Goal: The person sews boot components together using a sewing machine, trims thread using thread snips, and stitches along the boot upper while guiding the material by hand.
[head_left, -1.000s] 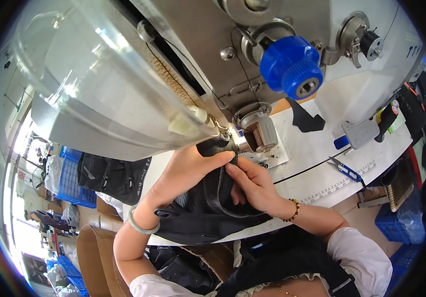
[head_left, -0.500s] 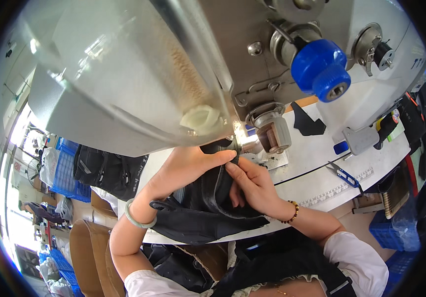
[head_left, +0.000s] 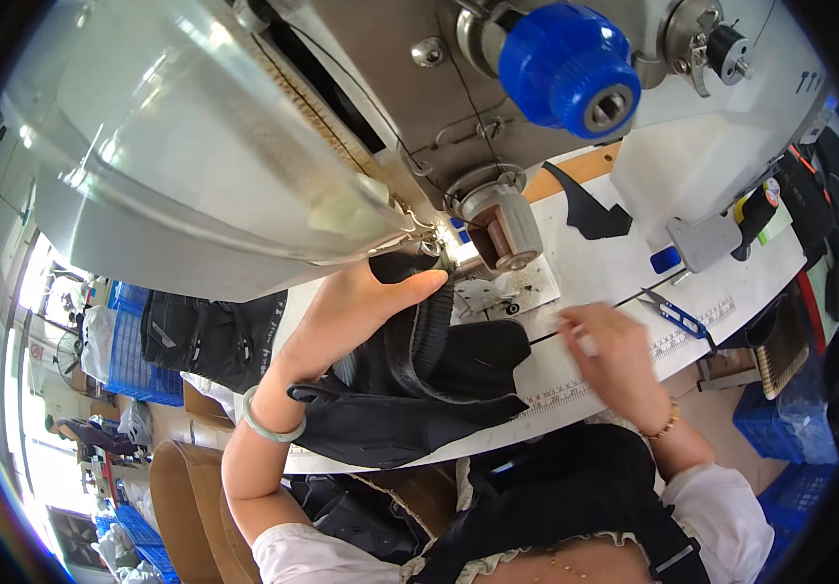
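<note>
My left hand (head_left: 356,302) grips a black fabric piece (head_left: 419,380) at its raised, ribbed edge, thumb on top, right by the needle area of a sewing machine (head_left: 195,204). The rest of the cloth drapes over the white table toward my body. To the right, my right hand (head_left: 612,360) is off the cloth and above the table, slightly blurred, with loosely bent fingers and nothing visible in them. Closest to it lie blue-handled thread snips (head_left: 677,321). The machine head hides the tips of my left fingers.
A blue knob (head_left: 570,73) and a metal roller guide (head_left: 502,224) jut from the machine above my hands. A black cutout (head_left: 590,209) lies farther back. A ruler strip (head_left: 624,355) runs along the table's front. Black bags (head_left: 210,336) and a cardboard box (head_left: 190,506) are at left.
My right hand has let go of the fabric and moved right, toward the thread snips. The left hand keeps its grip. The view has shifted, showing more of the machine's needle area.
</note>
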Motion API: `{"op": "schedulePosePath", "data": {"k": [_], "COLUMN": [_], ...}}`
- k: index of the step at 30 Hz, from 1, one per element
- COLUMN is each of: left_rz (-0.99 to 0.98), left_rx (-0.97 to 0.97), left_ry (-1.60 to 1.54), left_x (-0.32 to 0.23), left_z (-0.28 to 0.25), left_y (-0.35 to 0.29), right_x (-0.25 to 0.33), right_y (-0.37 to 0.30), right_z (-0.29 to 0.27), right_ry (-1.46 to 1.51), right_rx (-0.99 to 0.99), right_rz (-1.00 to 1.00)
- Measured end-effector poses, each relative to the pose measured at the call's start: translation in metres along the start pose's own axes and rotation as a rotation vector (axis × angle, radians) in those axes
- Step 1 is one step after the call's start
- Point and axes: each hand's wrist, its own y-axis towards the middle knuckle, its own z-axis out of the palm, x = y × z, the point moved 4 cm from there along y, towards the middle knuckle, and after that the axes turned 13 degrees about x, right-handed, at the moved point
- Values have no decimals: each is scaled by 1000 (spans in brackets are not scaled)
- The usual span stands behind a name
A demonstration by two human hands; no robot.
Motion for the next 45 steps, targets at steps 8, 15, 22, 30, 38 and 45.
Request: {"op": "schedulePosePath", "data": {"k": [8,15,22,30,38,45], "left_rz": [-62,-30,-77,-75,-75,-54], "left_rx": [103,63,77,92,87,69], "left_ry": [-63,-15,-45,-119,-101,-136], "left_x": [-2,-2,4,1,4,-3], "left_z": [0,0,1,2,1,2], "left_y": [2,2,3,2,3,2], "right_x": [-106,-71,35,46,50,33], "right_y": [-72,-35,43,64,69,95], "right_z": [-26,-32,-33,-34,-35,-33], "right_ry": [-427,256,-57,-67,-174,-275], "right_rx": [-7,-76,-72,-110,-58,-44], "right_rz": [307,412,-213,-288,-306,-644]}}
